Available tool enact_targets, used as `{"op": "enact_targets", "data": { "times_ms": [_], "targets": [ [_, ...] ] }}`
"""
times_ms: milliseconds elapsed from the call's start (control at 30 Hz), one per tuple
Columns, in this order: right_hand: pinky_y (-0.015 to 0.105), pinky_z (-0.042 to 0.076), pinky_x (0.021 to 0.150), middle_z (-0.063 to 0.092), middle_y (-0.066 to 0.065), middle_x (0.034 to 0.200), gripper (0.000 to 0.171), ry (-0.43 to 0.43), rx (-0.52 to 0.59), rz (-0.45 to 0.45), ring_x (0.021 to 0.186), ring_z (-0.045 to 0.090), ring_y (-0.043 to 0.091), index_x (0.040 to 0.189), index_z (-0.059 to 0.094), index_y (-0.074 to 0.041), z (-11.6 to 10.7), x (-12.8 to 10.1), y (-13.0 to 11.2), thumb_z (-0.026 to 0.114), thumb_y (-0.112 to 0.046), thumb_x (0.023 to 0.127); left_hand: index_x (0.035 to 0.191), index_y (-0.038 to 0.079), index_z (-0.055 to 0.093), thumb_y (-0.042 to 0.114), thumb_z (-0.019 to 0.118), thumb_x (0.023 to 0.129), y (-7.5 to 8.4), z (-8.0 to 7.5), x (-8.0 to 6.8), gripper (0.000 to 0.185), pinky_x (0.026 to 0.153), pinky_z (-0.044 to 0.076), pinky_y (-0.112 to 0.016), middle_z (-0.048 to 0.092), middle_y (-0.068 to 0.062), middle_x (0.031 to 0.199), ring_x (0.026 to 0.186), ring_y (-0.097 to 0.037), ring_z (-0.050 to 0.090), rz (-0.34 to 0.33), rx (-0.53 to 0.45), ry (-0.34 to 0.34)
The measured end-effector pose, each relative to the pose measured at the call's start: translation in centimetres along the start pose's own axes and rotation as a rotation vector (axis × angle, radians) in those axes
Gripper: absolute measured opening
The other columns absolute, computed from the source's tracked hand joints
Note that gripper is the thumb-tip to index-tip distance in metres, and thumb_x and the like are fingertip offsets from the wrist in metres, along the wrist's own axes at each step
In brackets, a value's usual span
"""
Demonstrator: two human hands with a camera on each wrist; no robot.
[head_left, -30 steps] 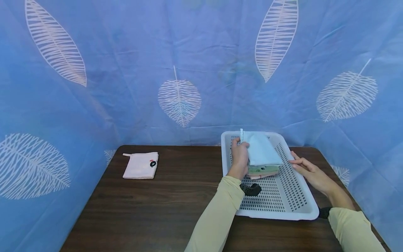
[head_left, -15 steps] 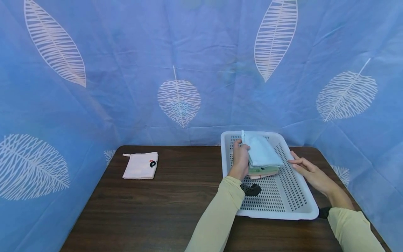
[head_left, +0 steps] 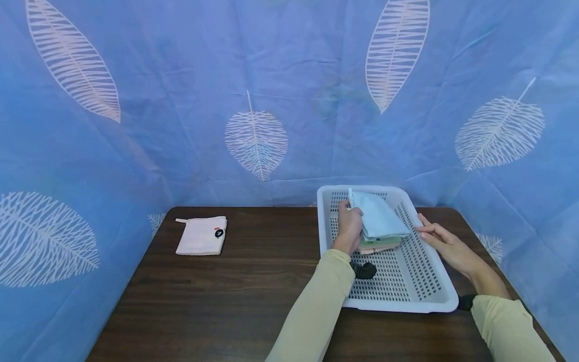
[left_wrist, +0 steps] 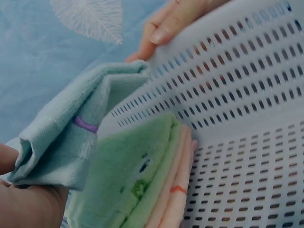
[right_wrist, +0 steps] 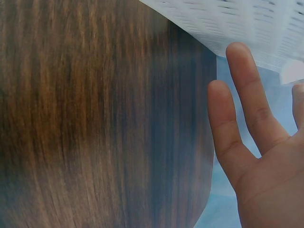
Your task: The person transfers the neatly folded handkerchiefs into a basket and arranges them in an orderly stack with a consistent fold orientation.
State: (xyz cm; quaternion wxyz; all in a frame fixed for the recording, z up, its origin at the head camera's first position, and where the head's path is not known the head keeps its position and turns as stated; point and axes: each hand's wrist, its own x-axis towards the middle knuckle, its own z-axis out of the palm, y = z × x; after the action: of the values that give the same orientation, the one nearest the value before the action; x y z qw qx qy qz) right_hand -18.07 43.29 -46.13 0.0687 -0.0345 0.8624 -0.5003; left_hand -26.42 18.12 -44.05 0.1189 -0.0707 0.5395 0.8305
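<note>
In the head view my left hand (head_left: pixel 350 229) pinches a folded light blue towel (head_left: pixel 381 215) by its left edge. Seen from the left wrist, that towel shows a purple mark and is lifted clear of most of the stack. Below it lie a folded green towel (left_wrist: pixel 137 166) with a printed face and a peach towel (left_wrist: pixel 173 190), stacked in a white perforated basket (head_left: pixel 389 305). My right hand (head_left: pixel 452 251) touches the basket's right rim with its fingers straight; the right wrist view shows its fingers (right_wrist: pixel 249 88) spread beside the basket's outer wall.
A folded pale pink towel (head_left: pixel 199 239) with a loop and a dark round motif lies at the left of the brown wooden table (head_left: pixel 235 301). Behind the table's back edge hangs a blue curtain (head_left: pixel 190 141) with white leaves. The basket stands at the table's right back.
My left hand has shifted slightly to the right, and the light blue towel has tilted and moved a little right with it. My right hand stays at the basket rim.
</note>
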Motion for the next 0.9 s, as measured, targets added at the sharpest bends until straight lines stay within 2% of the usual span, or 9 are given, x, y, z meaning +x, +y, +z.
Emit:
{"op": "enact_targets", "data": {
  "times_ms": [167, 433, 767, 900],
  "targets": [
    [0.084, 0.011, 0.110, -0.008, -0.026, 0.167, 0.049, -0.004, -0.005, 0.013, 0.157, -0.014, 0.038, 0.143, 0.043, -0.003, 0.08, 0.06, 0.09, 0.046, -0.038, 0.109, 0.143, 0.017, 0.044, 0.002, 0.045, 0.101, -0.31, 0.16, 0.13, 0.044, 0.098, 0.050, -0.052, 0.053, -0.016, 0.135, 0.120, -0.031, 0.058, -0.009, 0.017, 0.013],
    [0.083, 0.013, 0.110, -0.008, -0.026, 0.167, 0.049, -0.009, -0.004, 0.000, 0.158, -0.015, 0.032, 0.143, 0.042, -0.002, 0.00, 0.06, -0.12, 0.045, -0.038, 0.109, 0.146, 0.014, 0.041, 0.002, 0.047, 0.100, -0.69, 0.47, 0.84, 0.048, 0.111, 0.044, -0.058, 0.047, -0.021, 0.146, 0.136, -0.040, 0.049, -0.038, 0.001, 0.020],
    [0.082, 0.013, 0.110, -0.007, -0.027, 0.167, 0.049, -0.008, -0.016, -0.020, 0.159, -0.014, 0.022, 0.142, 0.041, 0.001, 0.05, -0.01, -0.08, 0.044, -0.036, 0.110, 0.141, 0.014, 0.044, -0.005, 0.042, 0.099, -0.85, 0.51, 0.52, 0.046, 0.112, 0.043, -0.057, 0.053, -0.016, 0.133, 0.130, -0.036, 0.052, -0.055, 0.071, 0.068],
    [0.083, 0.012, 0.110, -0.008, -0.027, 0.167, 0.048, -0.009, -0.009, -0.017, 0.159, -0.015, 0.024, 0.141, 0.041, 0.001, 0.00, -0.04, -0.22, 0.044, -0.036, 0.110, 0.143, 0.013, 0.043, -0.005, 0.038, 0.101, -0.83, 0.68, 0.40, 0.045, 0.114, 0.042, -0.055, 0.054, -0.014, 0.133, 0.131, -0.034, 0.052, -0.062, 0.106, 0.081]
  ]
}}
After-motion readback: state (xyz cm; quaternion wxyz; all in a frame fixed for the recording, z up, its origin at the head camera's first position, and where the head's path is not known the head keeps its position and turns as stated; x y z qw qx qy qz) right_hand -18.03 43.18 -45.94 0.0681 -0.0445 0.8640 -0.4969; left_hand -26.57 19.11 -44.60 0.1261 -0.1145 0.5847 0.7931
